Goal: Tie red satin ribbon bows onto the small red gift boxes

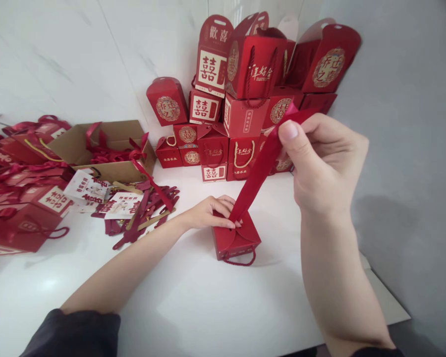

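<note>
A small red gift box (241, 238) with a folded flap top and a twisted cord handle stands on the white table. My left hand (217, 212) rests closed on its top, thumb and fingers around the flaps where a ribbon comes out. From there the wide red satin ribbon (258, 171) runs taut, up and to the right. Its upper part is pinched between the thumb and fingers of my right hand (315, 153), raised well above the box. The left fingertips are partly hidden behind the ribbon.
Red gift boxes (241, 119) are stacked against the wall at the back. On the left, a cardboard box (115, 171) holds red ribbons. Before it lie dark red straps (144, 213) and printed cards (122, 205). More ribboned boxes (26, 213) crowd the far left.
</note>
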`<state>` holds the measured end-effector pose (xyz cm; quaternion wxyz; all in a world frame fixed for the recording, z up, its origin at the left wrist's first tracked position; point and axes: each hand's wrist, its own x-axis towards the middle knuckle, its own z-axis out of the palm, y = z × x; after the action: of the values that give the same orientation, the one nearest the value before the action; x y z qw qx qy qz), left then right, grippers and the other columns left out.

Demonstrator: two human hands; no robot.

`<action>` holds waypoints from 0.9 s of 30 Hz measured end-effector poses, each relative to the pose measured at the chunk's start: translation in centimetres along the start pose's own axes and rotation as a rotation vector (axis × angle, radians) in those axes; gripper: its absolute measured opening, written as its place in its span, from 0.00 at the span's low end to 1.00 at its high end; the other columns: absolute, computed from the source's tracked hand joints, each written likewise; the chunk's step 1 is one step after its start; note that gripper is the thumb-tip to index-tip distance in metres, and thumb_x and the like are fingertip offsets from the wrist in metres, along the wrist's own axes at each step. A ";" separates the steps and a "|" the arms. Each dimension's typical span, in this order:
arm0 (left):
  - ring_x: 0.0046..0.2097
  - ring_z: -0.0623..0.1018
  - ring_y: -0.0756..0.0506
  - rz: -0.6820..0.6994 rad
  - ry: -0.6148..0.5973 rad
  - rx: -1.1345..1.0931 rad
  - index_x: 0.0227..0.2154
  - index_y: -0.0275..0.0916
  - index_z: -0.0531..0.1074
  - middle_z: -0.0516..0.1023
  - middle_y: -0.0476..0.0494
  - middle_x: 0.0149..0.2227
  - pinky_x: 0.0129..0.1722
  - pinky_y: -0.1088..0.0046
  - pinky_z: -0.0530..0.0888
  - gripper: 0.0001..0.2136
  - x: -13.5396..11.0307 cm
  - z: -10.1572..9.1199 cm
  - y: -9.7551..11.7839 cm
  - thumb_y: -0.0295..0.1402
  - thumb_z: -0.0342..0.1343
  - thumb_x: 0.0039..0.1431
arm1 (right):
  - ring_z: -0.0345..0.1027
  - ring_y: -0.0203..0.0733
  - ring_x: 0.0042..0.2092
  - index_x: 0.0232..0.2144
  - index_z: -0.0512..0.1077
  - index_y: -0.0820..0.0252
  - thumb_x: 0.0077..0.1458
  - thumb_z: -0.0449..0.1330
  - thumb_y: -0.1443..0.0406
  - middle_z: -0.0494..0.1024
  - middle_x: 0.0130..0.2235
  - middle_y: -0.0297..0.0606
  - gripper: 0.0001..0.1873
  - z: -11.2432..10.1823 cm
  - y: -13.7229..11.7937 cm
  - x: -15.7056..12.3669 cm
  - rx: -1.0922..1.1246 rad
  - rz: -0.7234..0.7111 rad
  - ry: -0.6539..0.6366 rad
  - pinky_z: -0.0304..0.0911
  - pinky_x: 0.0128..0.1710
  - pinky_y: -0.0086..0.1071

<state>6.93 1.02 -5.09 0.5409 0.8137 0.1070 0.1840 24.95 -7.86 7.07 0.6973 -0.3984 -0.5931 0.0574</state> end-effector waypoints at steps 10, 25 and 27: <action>0.48 0.73 0.42 -0.022 -0.011 0.057 0.31 0.43 0.82 0.83 0.39 0.35 0.54 0.61 0.66 0.07 0.3 0.0 0.5 0.38 0.64 0.51 | 0.67 0.36 0.23 0.28 0.70 0.55 0.56 0.57 0.49 0.70 0.22 0.33 0.17 -0.4 4.9 0.7 0.055 0.273 -0.001 0.60 0.20 0.30; 0.42 0.75 0.44 0.028 -0.048 0.105 0.25 0.40 0.81 0.83 0.39 0.34 0.57 0.59 0.62 0.08 0.4 -0.2 0.2 0.38 0.63 0.52 | 0.60 0.46 0.60 0.38 0.78 0.53 0.58 0.58 0.56 0.67 0.58 0.43 0.13 -4.0 7.5 -10.3 -0.100 0.539 -0.528 0.55 0.59 0.43; 0.42 0.75 0.44 0.011 -0.046 0.103 0.25 0.40 0.81 0.83 0.39 0.34 0.58 0.59 0.61 0.08 0.4 -0.3 0.1 0.39 0.63 0.52 | 0.54 0.47 0.64 0.42 0.77 0.51 0.58 0.58 0.57 0.61 0.63 0.41 0.13 -3.8 7.3 -10.8 -0.081 0.540 -0.566 0.49 0.63 0.43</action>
<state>7.17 1.34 -4.83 0.4995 0.8451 0.0996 0.1624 28.02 -10.70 -5.85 0.4496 -0.5357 -0.6376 0.3230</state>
